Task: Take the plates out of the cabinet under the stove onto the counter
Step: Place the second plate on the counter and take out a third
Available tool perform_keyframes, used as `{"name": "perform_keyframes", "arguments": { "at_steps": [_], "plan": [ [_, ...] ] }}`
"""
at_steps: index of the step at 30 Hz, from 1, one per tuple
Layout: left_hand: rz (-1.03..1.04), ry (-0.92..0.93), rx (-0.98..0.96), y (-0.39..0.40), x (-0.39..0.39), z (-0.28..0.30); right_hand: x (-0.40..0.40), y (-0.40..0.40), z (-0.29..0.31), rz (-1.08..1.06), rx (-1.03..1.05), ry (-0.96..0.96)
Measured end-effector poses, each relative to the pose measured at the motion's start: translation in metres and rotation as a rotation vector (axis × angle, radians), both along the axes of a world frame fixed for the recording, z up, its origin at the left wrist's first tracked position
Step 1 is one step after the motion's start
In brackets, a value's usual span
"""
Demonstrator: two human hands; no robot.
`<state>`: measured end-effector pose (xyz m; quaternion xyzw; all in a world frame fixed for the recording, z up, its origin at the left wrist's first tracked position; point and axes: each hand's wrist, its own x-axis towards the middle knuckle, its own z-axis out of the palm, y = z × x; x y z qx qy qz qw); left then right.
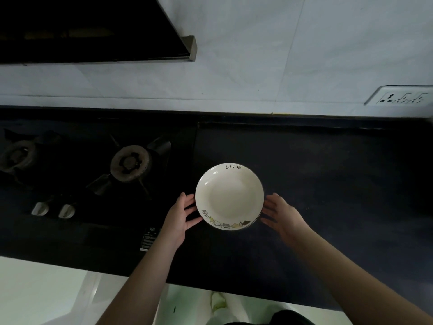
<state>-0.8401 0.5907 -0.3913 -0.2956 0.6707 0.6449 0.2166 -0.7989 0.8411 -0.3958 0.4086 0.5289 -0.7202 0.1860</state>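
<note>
The round white ceramic plate with the black rim line, the word "life" and a band of small cartoon drawings (229, 197) is sitting flat on the dark stone tabletop (328, 174), just right of the black gas stove (98, 174) and near the front edge. Your left hand (181, 215) is flanking the plate's left rim with fingers straight and spread wide, fingertips at or just touching the edge; your right hand (280, 213) is mirroring it on the right rim, fingers relaxed and apart, gripping nothing. Whether there is real contact on either side cannot be told. Judgement: the plate is looking glazed, rigid and brittle, moderately heavy for its size, and likely slick against dry skin. A dark line under the near edge is hinting at a second plate beneath, unconfirmed. Best hold: opposite rims, thumbs on top, fingers hooking under the lip, lowering flat to avoid chipping on stone.
</note>
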Motion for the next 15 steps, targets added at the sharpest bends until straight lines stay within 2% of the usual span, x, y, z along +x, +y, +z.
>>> {"name": "perform_keyframes", "arguments": {
  "at_steps": [7, 12, 15],
  "plan": [
    [-0.048, 0.087, -0.099, -0.020, 0.010, 0.006, 0.011, 0.005, 0.007, 0.118, 0.193, -0.012],
    [-0.466, 0.247, -0.420, -0.039, 0.037, 0.012, 0.036, -0.006, 0.026, 0.225, 0.280, 0.035],
    [-0.706, 0.389, -0.628, -0.045, 0.061, 0.028, 0.064, -0.022, 0.044, 0.333, 0.518, 0.120]
  ]
}}
